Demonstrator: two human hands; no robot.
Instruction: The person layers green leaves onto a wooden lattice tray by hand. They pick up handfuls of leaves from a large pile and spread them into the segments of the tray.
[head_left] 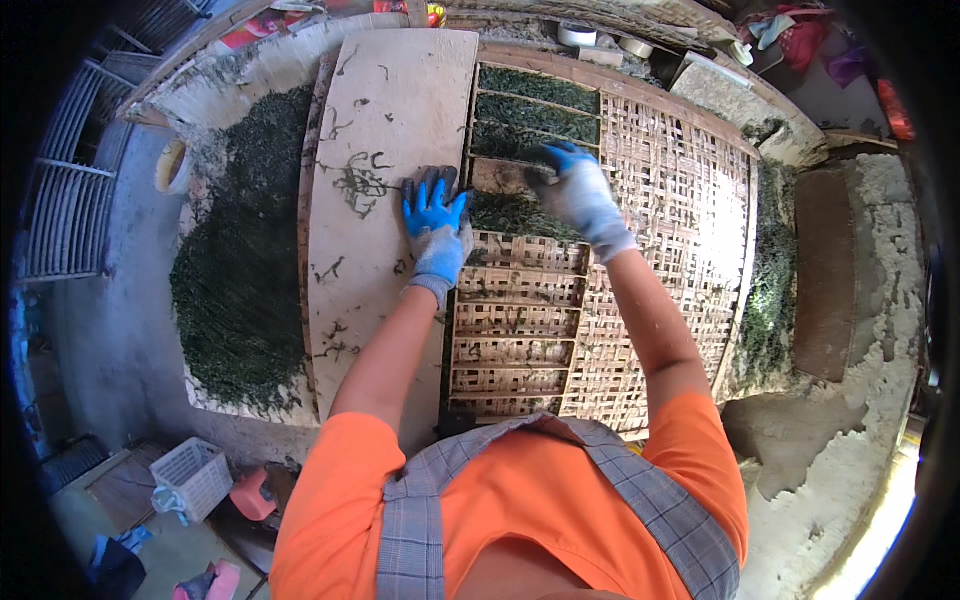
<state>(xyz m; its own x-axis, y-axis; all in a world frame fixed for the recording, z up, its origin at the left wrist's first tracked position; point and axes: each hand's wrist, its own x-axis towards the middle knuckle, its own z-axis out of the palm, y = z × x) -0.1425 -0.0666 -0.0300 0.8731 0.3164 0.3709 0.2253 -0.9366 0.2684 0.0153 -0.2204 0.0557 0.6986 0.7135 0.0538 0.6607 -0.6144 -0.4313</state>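
My left hand (436, 232), in a blue and grey glove, lies with fingers spread at the right edge of a pale wooden board (385, 110). Scattered curly dark green strands (362, 185) cling to that board. Over a frame of narrow slots my right hand (582, 192), gloved alike, is blurred by motion, so its grip cannot be made out. Just left of it is a bare wooden slot (497, 175). Dark green stringy material fills the far slots (535, 88) and the slot (515, 213) below the bare one. Nearer slots (525, 292) show woven slats.
A woven bamboo mat (665, 220) spans the right side. Heaps of dark green material lie left (245, 260) and right (770, 275). Racks (70, 210) stand far left. At lower left are a white plastic basket (198, 480) and a red container (252, 495). Rough masonry (885, 270) borders the right.
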